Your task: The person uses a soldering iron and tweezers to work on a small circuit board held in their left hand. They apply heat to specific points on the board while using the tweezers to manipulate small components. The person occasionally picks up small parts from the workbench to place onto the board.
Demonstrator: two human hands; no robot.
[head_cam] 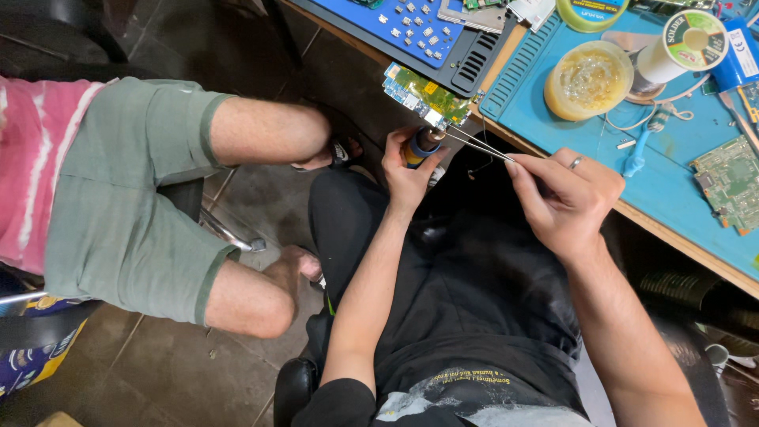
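Note:
My left hand grips a soldering tool with a blue and yellow handle, its tip up against a small green circuit board that hangs over the bench edge. My right hand, with a ring on one finger, pinches thin metal tweezers whose points reach the same corner of the board. Both hands hover over my lap in dark trousers, just off the bench.
A blue work mat holds a round tub of yellowish paste, a solder spool, a blue-handled tool and another green board. A darker blue mat carries several small parts. A seated person in green shorts is at left.

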